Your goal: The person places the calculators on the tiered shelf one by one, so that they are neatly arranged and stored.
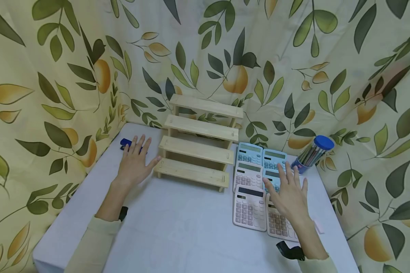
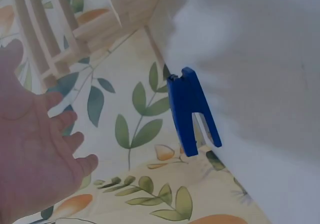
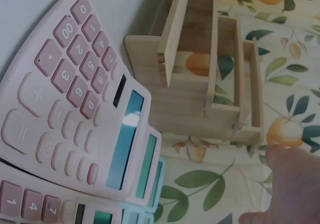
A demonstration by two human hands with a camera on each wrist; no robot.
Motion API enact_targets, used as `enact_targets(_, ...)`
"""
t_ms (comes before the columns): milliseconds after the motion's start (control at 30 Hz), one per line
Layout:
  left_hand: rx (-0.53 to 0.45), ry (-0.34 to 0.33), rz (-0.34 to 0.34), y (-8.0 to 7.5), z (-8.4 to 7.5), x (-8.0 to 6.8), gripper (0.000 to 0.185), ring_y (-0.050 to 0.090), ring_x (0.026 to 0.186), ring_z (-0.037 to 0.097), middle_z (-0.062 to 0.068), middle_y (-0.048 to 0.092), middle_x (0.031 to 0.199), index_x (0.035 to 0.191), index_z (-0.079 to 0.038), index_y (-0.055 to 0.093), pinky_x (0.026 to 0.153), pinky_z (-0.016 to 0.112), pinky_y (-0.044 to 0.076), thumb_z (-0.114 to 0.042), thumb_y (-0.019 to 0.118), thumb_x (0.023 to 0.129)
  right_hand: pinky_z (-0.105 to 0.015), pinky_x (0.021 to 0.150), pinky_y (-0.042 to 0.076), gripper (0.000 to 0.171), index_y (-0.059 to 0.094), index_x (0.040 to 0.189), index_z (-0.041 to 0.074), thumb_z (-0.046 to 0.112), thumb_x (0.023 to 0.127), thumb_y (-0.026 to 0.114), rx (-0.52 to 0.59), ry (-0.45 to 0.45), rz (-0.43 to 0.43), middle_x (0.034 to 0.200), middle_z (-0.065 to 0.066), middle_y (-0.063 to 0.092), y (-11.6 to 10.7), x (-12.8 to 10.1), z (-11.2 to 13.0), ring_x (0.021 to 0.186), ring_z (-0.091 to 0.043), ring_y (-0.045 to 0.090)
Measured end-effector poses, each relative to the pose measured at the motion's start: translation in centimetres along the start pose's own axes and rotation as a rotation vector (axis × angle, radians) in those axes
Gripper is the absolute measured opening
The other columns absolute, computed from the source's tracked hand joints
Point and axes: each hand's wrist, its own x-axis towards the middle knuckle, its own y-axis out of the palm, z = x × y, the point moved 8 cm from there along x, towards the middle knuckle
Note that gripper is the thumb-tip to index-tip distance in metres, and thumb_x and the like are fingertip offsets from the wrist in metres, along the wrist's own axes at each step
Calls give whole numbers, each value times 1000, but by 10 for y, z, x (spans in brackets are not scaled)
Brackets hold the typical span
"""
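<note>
My left hand is held over the left side of the table, its fingers spread and nothing in them. Just past its fingertips lies a small blue stapler, partly hidden by the hand; the left wrist view shows the stapler whole. On the right, my right hand hovers with spread fingers above several calculators in two columns. Pale pink calculators form the front, light blue ones the back. The hand covers part of the front right calculator.
A four-step wooden rack stands between the hands toward the back. A clear pen tub with a blue lid stands at the back right. Patterned curtain encloses the white-covered table at the back and sides.
</note>
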Motion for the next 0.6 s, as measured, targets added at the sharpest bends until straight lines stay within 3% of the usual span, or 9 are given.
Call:
enact_targets(267,-95,-15,-8,1,-6,-2,85,0,160,41,19,9,174,167,-7,16,128,66,9,-62,38,106,-73,120,-18,86,13,168,13,63,104,43,6,11,-12,174,-16,-2,-7,-12,-5,159,-42,-10)
enact_targets(600,-286,-46,1,11,-8,-4,83,1,160,41,19,9,174,167,-6,11,127,68,12,-57,40,108,-76,118,-16,88,15,167,9,60,104,47,25,49,1,174,-19,-2,-8,-37,-16,158,-45,-10)
